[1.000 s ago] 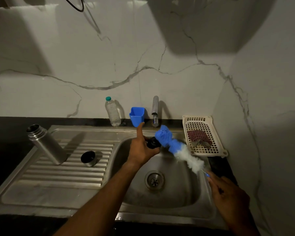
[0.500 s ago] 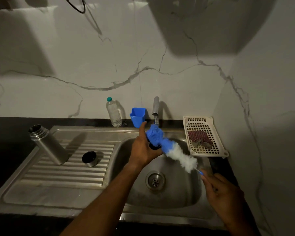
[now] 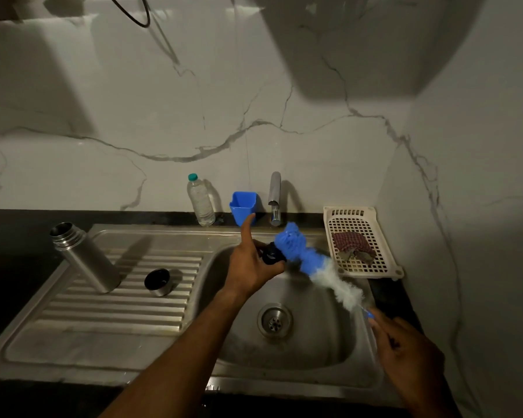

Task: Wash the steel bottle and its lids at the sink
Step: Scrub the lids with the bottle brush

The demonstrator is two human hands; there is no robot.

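Mid-task by my read: one lid is being scrubbed, the rest is unclear. Right grip (image 3: 405, 351) pinches the brush (image 3: 317, 267) handle over the sink (image 3: 284, 383). Left grip (image 3: 251, 267) clasps the small dark lid (image 3: 272, 255) above the basin, index finger up, brush head against it. Bottle (image 3: 85, 257) and steel cap (image 3: 159, 282) sit on the drainboard to the left. Can't tell if they're washed.

steel bottle (image 3: 85, 260) 1 | lids (image 3: 158, 282) (image 3: 271, 255) 2 | brush (image 3: 296, 251) 1 | plastic bottle (image 3: 200, 203) 1 | blue cup (image 3: 242, 205) 1 | basket (image 3: 354, 224) 1
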